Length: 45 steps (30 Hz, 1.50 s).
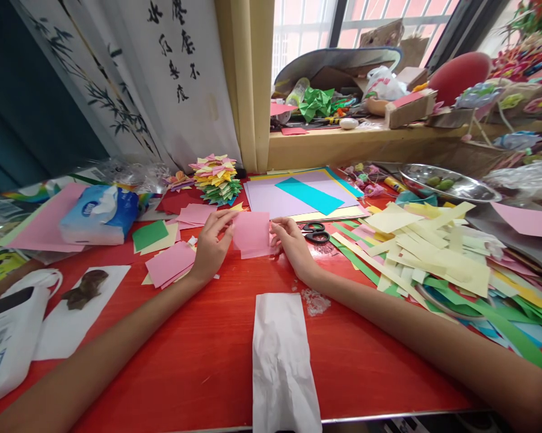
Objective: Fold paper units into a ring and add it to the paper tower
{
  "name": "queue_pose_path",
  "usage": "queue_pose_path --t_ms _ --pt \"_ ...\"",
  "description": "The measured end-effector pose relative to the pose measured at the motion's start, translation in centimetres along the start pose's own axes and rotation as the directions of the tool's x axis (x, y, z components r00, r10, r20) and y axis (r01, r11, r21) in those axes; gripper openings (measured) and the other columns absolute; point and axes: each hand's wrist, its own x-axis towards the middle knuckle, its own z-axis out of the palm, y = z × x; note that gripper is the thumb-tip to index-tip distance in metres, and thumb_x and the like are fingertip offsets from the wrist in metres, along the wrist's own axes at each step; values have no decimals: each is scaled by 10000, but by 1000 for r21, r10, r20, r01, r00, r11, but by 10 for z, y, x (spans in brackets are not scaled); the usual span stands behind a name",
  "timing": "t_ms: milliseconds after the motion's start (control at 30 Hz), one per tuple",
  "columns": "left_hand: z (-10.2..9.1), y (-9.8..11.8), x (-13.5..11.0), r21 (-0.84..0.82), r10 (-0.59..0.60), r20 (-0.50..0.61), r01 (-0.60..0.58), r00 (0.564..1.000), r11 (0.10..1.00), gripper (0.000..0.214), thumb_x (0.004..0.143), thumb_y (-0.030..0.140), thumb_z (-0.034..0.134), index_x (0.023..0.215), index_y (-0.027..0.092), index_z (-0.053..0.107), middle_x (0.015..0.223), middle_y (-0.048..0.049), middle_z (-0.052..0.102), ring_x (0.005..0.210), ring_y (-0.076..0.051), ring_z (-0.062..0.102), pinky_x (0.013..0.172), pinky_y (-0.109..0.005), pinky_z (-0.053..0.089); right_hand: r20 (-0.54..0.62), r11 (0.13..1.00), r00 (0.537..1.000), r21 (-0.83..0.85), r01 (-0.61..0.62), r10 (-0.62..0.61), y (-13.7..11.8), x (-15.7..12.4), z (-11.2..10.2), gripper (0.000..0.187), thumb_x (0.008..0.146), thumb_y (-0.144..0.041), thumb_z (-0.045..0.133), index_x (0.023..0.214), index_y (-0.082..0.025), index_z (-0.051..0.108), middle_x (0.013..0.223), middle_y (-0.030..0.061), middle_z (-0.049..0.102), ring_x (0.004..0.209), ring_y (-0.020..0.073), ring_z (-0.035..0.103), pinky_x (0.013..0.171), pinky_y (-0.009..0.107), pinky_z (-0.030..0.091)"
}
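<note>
Pink paper sheets (252, 234) stand between my two hands over the red table, their edges slightly offset. My left hand (213, 243) pinches the left edge, thumb and fingers together. On the opposite edge, my right hand (294, 248) closes with bent fingers; some fingertips are hidden behind the paper. Just right of that hand lie black-handled scissors (316, 232). Beside my left wrist is a pile of pink paper pieces (169, 264), and a green paper piece (150, 236) lies farther left.
Cut paper strips (433, 246) heap on the right near a metal bowl (449, 183). A folded-paper stack (215, 179) and large coloured sheets (261, 195) sit at the back. A tissue pack (99, 214) is left. White crumpled paper (282, 361) lies in front.
</note>
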Motion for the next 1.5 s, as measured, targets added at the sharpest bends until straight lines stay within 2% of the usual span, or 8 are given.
queue_pose_path --t_ms 133,233,467,633,833,1033,1333,1500 --pt "0 -6 0 -66 -47 -76 42 996 997 310 835 255 484 1128 225 580 1130 -48 524 1044 -155 514 928 -289 428 -5 999 1000 -21 24 -24 4 1 1 414 758 -425 562 1095 -214 444 1087 52 526 922 127 555 684 224 494" --pt "2 -11 2 -147 -103 -113 86 988 985 315 822 258 496 1122 223 586 1135 -52 523 1090 -169 498 950 -307 420 39 1000 999 -11 27 -27 4 2 1 415 757 -389 581 1115 -214 462 1140 65 539 1009 136 548 805 248 469" --pt "5 -11 3 -247 -157 -72 135 985 960 324 787 262 526 1106 216 551 1090 -56 532 1004 -158 535 864 -286 464 160 999 987 20 -38 34 2 1 1 192 766 -336 570 858 -173 525 713 -8 601 604 102 618 594 224 484" --pt "6 -9 3 -233 -187 -45 171 981 957 343 769 257 558 1106 222 503 867 -9 538 822 -118 543 748 -232 466 126 997 991 46 -55 49 4 2 1 157 762 -310 559 774 -169 490 667 -31 567 537 92 624 527 193 473" --pt "2 1 -2 48 67 -1 -66 998 997 185 852 257 478 983 239 607 859 -8 545 782 -112 532 759 -242 443 92 987 994 146 -68 55 0 1 0 174 757 -318 567 771 -180 462 635 -37 546 515 112 633 479 196 480" --pt "3 2 -6 133 315 160 -337 935 932 336 885 184 412 1168 289 559 891 -22 500 820 -102 506 749 -217 438 76 973 994 210 -92 78 -2 2 -2 160 763 -311 556 788 -188 457 578 -30 583 463 124 618 445 205 474" --pt "3 -4 -8 133 337 279 -383 899 914 374 891 133 376 1211 249 532 866 -19 571 753 -83 534 674 -190 432 125 977 990 193 -94 71 -1 2 -2 113 786 -278 487 742 -175 501 460 -36 553 430 111 584 430 179 446" --pt "4 -2 -7 144 317 299 -371 900 917 387 874 114 386 1198 254 545 914 -25 559 789 -93 532 708 -200 435 75 941 994 322 -103 83 -2 3 -2 220 821 -365 471 735 -166 511 522 -5 580 465 121 604 463 204 478"
